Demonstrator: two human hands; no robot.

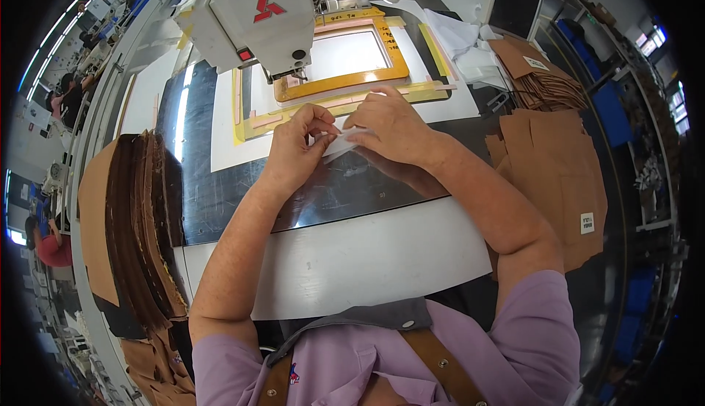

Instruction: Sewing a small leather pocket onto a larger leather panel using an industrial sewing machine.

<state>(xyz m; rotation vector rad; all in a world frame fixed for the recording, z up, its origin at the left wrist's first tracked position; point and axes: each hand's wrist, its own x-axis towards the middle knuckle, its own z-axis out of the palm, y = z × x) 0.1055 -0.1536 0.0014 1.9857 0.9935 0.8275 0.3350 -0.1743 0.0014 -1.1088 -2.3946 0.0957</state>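
Note:
Both hands meet over the metal plate of a sewing machine, just in front of its clamp frame. Between the fingertips is a small thin white sheet [341, 144], either paper or cloth; I cannot tell which. My left hand [294, 149] pinches its left end between thumb and fingers. Closed on the other end is my right hand [393, 128], its fingers bent and its thumb near the sheet. An amber clamp frame [341, 90] lies beyond the hands, with a yellow taped border [433, 91] around it. The white sewing head [261, 20] stands over its left side.
Brown cut panels are stacked at the left [132, 215] and right [551, 185], with a further pile [540, 75] at the back right. White crumpled sheets [449, 35] lie near a dark screen [516, 2]. A white board [367, 259] spans the front edge.

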